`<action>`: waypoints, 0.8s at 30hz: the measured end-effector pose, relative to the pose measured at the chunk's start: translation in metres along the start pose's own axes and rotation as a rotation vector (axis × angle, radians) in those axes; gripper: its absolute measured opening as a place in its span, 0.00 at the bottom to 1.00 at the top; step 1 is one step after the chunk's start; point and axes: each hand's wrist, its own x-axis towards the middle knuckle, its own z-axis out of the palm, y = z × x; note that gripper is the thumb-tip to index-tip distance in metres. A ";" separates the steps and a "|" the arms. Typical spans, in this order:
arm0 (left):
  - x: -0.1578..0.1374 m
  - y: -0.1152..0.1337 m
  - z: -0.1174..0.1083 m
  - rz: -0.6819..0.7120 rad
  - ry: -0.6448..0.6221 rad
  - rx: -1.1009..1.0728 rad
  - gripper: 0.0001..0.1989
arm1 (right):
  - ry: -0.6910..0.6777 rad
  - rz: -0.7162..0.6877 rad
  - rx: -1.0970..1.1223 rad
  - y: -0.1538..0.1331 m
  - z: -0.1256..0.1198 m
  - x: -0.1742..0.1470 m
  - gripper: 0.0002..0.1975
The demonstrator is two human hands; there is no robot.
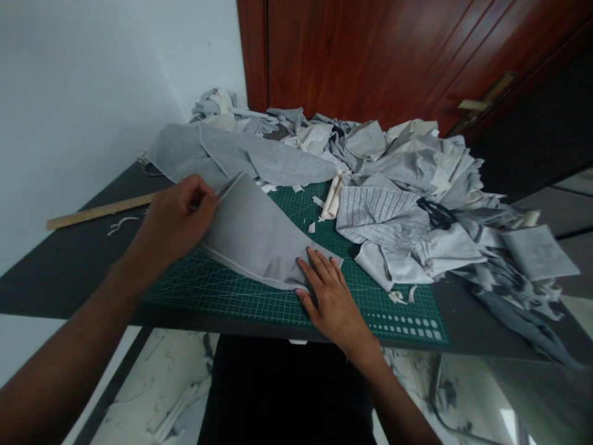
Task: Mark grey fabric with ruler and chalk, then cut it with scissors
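A grey piece of fabric (259,232), broad at its left end and tapering to the right, lies on a green cutting mat (222,296). My left hand (183,213) pinches the fabric's upper left corner and holds that end raised off the mat. At the narrow right end, my right hand (328,290) lies flat with its fingers stretched out, pressing the fabric down. Behind it, larger grey fabric pieces (273,157) are spread across the mat's back edge. A wooden ruler (99,211) lies to the left, partly hidden by my left hand.
A heap of grey and white fabric scraps (407,161) runs along the back and right of the dark table (41,278). A ribbed grey cloth (380,216) lies at its front. Small offcuts (401,296) dot the mat. Behind stands a brown wooden door (361,62).
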 end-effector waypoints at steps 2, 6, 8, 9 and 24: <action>-0.011 -0.015 -0.001 0.110 -0.011 0.178 0.02 | -0.005 -0.014 0.022 0.003 -0.003 -0.001 0.29; -0.038 -0.019 0.014 0.466 -0.293 0.155 0.13 | -0.007 -0.034 0.087 0.008 -0.011 -0.005 0.31; -0.051 -0.017 0.026 0.593 -0.485 0.076 0.15 | 0.005 -0.049 0.129 0.012 -0.014 -0.007 0.28; -0.056 -0.017 0.032 0.634 -0.546 0.052 0.16 | 0.010 -0.057 0.151 0.014 -0.015 -0.008 0.25; 0.022 -0.021 0.037 0.553 -0.191 0.280 0.16 | 0.636 -0.039 0.122 0.063 -0.116 0.064 0.16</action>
